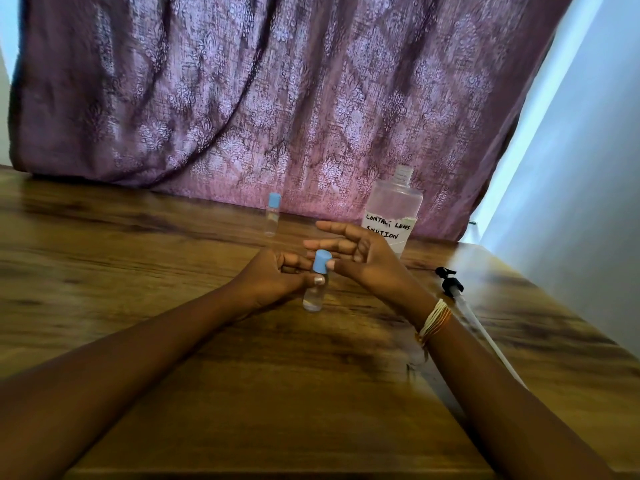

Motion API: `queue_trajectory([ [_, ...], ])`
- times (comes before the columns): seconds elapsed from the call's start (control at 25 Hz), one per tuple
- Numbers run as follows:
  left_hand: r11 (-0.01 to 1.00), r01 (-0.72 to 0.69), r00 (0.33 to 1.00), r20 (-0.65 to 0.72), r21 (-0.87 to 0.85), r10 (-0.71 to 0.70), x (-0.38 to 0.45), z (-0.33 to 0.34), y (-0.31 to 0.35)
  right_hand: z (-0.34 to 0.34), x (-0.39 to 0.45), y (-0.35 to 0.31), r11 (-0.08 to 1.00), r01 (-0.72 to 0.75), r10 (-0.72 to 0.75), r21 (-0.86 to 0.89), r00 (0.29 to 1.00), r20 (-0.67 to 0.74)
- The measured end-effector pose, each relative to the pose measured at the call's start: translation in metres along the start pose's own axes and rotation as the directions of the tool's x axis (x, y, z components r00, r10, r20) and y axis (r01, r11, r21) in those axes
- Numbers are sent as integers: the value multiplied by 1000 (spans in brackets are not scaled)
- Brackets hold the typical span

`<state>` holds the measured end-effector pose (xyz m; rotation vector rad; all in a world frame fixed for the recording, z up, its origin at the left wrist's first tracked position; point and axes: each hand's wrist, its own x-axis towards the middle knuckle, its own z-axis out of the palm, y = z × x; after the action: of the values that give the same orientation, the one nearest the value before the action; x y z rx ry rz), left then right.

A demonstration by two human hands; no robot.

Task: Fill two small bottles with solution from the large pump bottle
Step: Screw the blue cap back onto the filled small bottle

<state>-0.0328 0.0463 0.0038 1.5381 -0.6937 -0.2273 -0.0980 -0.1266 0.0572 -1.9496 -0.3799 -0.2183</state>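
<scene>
My left hand [273,277] grips a small clear bottle [314,296] with a blue cap [320,260], held slightly tilted just above the wooden table [138,244]. My right hand [360,258] touches the blue cap with thumb and forefinger while its other fingers spread apart. A second small capped bottle [272,214] stands upright further back. The large clear bottle [393,211], labelled contact lens solution, stands open behind my right hand. Its black pump head with long tube [460,299] lies on the table to the right.
A purple patterned curtain [259,98] hangs along the table's far edge. A pale wall [581,220] runs close along the table's right side. String bracelets sit on my right wrist [434,322].
</scene>
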Motion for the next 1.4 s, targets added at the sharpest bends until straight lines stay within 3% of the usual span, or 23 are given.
queue_trajectory([
  [0.12, 1000, -17, 1000, -5, 9, 17, -1, 2, 0, 4, 1, 1, 999, 11, -16, -45, 995, -102],
  [0.32, 1000, -11, 1000, -6, 27, 11, 0, 1, 0, 4, 1, 2, 999, -8, 7, -41, 1000, -29],
  [0.48, 1000, -10, 1000, -17, 27, 10, 1, 3, -2, 5, -1, 3, 996, -11, -4, -87, 985, -175],
  [0.6, 1000, -20, 1000, -22, 17, 20, 0, 2, -2, 5, 0, 7, 997, -40, 25, -71, 979, -202],
  [0.68, 998, -53, 998, -35, 39, 55, 0, 0, -1, -1, 0, 9, 989, -123, 117, -80, 990, -84],
  [0.76, 994, -80, 995, -47, 68, 84, 0, -1, -1, -2, -3, 13, 971, -216, 228, -97, 966, 125],
  [0.84, 998, -65, 997, -42, 26, 66, 0, -2, -3, 4, -5, 21, 967, -216, 238, -136, 955, 175],
  [1.08, 1000, -19, 998, -53, 16, 19, 6, -6, -8, 10, 1, 40, 936, -146, 100, -319, 983, -157],
  [1.32, 990, 19, 992, -126, 138, -2, 10, -15, -11, 17, -1, 47, 934, -251, 161, -255, 931, -328],
  [1.4, 990, 34, 987, -158, 133, -13, 11, -19, -11, 14, -3, 35, 870, -349, 229, -348, 911, -342],
])
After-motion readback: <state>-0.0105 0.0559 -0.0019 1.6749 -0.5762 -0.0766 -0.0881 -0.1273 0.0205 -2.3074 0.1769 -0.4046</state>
